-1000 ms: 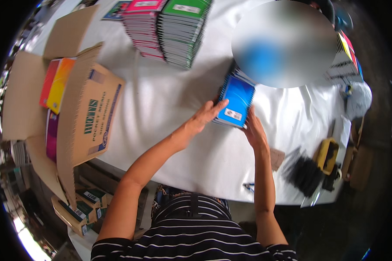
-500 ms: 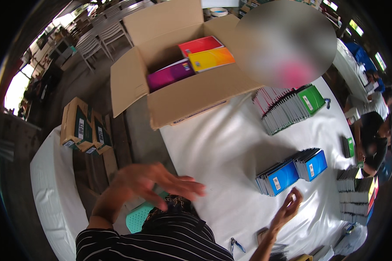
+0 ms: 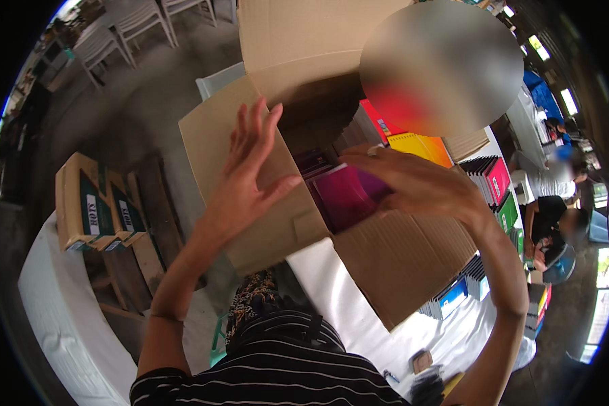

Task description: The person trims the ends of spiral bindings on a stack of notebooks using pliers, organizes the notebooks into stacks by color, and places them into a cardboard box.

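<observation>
You look down on a grey concrete floor (image 3: 149, 88). White chairs (image 3: 125, 24) stand at top left, daylight behind them. A white-covered table (image 3: 338, 298) runs below you; bright windows (image 3: 599, 318) line the right edge.

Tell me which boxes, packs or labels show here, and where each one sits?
Big brown cardboard box: open on the white table, both hands at its opening.
Magenta packs: upright inside it, under the right hand.
Small brown cartons: far left, dark green panels with white labels.
Blue-covered stack: on the table, lower right.

Matt cardboard box (image 3: 399, 264), glossy magenta notebooks (image 3: 345, 196)
</observation>
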### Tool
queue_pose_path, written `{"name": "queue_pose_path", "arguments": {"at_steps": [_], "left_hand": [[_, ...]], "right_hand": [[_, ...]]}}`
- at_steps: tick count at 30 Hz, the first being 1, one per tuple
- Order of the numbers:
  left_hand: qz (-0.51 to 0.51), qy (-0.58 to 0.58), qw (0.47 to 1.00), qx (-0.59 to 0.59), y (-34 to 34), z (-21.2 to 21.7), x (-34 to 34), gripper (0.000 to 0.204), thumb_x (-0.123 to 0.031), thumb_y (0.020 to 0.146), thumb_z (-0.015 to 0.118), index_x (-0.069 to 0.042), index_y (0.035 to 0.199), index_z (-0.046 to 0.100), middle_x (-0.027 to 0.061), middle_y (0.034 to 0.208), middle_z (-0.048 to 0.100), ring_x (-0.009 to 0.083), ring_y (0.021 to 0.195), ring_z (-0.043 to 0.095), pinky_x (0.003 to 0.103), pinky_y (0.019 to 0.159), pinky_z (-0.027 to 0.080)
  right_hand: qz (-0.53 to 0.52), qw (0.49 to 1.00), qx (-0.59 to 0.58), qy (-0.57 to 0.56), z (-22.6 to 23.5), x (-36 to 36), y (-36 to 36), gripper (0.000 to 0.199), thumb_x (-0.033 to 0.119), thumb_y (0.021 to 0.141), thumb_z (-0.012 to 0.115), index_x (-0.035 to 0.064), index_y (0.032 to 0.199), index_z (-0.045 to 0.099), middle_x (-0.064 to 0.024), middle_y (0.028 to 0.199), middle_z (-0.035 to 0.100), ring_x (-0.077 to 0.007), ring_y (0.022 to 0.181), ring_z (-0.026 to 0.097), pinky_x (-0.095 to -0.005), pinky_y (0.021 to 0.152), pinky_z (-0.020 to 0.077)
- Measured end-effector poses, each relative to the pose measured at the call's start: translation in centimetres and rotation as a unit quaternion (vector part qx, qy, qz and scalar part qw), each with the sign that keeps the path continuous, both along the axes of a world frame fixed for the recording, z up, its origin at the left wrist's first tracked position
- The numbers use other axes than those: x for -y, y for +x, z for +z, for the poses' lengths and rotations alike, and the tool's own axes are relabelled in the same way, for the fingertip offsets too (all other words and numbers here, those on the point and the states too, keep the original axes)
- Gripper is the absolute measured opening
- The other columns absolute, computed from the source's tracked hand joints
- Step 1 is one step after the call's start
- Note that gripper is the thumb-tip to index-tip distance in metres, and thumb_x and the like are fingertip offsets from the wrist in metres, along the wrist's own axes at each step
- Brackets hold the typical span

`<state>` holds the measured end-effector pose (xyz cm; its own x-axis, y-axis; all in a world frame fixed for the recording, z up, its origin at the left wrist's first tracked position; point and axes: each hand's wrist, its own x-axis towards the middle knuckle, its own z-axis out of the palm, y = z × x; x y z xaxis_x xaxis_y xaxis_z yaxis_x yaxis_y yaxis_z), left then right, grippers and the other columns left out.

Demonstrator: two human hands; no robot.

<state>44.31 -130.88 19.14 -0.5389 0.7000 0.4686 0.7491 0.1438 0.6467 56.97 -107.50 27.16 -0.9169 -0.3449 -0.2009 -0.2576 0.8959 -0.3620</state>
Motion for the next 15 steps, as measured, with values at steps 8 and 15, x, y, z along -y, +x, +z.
{"name": "queue_pose_path", "arguments": {"at_steps": [8,15], "left_hand": [[-0.024,0.068,0.997,-0.008,-2.0,-5.8,-0.8,0.077,-0.028,0.082,0.066,0.001,0.141,0.026,0.0321,0.146,0.019,0.0529,0.134,0.02,0.06,0.104,0.021],[-0.055,0.064,0.996,-0.006,-2.6,-5.9,-0.7,0.072,-0.033,0.081,0.067,0.003,0.134,0.034,0.0405,0.137,0.028,0.06,0.125,0.029,0.065,0.098,0.023]], "right_hand": [[0.076,0.904,0.417,0.051,-4.6,1.4,-10.5,0.102,0.025,0.05,0.086,0.0018,0.137,0.036,-0.0197,0.124,0.053,-0.0359,0.115,0.052,-0.0419,0.095,0.044],[0.048,0.932,0.359,0.02,-3.0,1.1,-9.6,0.077,0.025,0.055,0.083,-0.0025,0.118,0.049,-0.0181,0.11,0.057,-0.0365,0.103,0.057,-0.0447,0.084,0.0484]]}}
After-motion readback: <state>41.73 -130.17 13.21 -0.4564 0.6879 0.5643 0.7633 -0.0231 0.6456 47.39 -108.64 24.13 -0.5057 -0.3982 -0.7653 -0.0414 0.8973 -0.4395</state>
